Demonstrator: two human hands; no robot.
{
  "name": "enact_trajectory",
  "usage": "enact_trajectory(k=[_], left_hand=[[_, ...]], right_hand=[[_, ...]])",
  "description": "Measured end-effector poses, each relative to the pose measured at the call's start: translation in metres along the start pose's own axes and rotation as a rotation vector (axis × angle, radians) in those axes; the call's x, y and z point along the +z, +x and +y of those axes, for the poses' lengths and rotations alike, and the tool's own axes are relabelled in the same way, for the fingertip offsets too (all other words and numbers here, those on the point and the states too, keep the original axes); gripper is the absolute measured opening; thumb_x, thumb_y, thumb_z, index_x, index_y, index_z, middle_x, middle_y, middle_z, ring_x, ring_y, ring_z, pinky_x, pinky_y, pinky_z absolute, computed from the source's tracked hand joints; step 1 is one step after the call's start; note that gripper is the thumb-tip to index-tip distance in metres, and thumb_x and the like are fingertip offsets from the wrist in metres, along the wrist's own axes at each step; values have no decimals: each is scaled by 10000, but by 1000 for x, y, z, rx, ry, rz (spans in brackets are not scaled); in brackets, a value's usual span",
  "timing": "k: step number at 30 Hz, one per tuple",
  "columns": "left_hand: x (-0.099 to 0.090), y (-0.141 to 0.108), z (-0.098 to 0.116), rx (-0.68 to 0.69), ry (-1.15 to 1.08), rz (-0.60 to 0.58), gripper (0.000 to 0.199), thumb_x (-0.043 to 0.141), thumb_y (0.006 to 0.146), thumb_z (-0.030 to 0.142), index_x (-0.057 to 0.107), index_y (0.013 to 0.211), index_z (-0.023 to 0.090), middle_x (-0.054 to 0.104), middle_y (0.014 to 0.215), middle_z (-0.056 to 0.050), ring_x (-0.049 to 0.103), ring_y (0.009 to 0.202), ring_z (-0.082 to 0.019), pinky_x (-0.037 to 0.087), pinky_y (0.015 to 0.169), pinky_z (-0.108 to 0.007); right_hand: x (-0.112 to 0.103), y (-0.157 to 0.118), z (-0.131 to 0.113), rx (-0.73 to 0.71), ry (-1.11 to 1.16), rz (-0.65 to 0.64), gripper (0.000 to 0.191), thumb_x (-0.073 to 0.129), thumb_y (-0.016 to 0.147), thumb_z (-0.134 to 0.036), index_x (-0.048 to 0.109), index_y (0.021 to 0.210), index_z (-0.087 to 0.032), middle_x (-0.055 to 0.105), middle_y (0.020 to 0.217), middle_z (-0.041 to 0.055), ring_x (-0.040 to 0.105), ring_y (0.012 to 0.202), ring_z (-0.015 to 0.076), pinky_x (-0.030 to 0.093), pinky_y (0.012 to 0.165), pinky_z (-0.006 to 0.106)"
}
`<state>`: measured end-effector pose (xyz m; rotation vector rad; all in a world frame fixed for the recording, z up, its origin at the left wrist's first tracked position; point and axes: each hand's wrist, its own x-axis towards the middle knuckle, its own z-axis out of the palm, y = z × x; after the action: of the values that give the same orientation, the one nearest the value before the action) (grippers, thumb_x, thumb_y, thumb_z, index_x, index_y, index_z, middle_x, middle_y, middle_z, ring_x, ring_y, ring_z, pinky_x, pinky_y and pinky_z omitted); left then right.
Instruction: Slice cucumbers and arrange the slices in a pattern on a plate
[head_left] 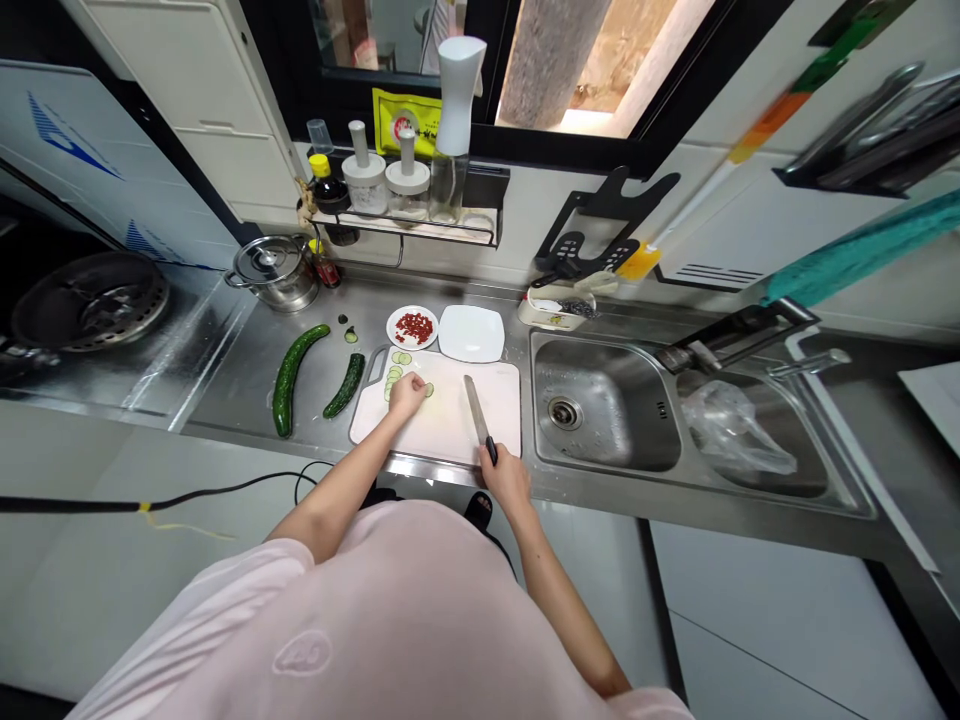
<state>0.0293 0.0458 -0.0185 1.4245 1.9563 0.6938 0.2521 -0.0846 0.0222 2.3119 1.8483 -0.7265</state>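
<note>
Cucumber slices (394, 378) and knife (475, 408): limp discs beside a stiff blade

The slices are spread in a loose cluster near the back left corner of the cutting board (442, 430), which is set along the front edge of the bench (247, 400), just left of the sink (607, 400). The left hand (407, 397) is held over the board with its fingers curled; one slice can be seen right at the fingertips, but whether it is gripped or merely touched cannot be told. The handle of the knife is grasped by the right hand (507, 480) at the board's front edge, near its front right corner, with the blade pointed toward the back edge. Whether the blade is rested on the board cannot be told.

The slices can be judged very light, moist and slippery, easily bent or torn; they are best taken lightly by the rim or slid along the board. The knife can be judged stiff and modest in weight, and is safely held only by its dark handle, with fingers kept off the edge.

To the left of the board, a short cucumber (346, 386) and a long cucumber (291, 385) are laid on the bench. Both are likely firm, smooth to slick and apt to roll, the long one heavier; each is best gripped around the middle. Behind the board, toward the bench's back edge, a plate of red pieces (412, 327) and a square plate (471, 334) are placed.
</note>
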Motion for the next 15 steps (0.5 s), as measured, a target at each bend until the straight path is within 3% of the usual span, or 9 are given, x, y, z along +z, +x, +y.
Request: enact_trajectory(k=[6,15], left_hand=[[-8,-18,-13,2,-101,27,150,631,686,329,581,712,190,587,659,12,534,618,-115,390,592,-221],[-34,-33,-43,-8,-13,120,97,584,707,269,581,779,205,610,682,19,559,636,-114,406,619,-211]], right_hand=[[1,1,0,-15,-14,2,525,250,925,-554,587,1064,-176,666,927,123,623,871,232,392,716,284],[0,2,-1,-9,-10,-17,524,247,930,-550,577,1094,-177,667,940,130,621,889,234,397,740,299]])
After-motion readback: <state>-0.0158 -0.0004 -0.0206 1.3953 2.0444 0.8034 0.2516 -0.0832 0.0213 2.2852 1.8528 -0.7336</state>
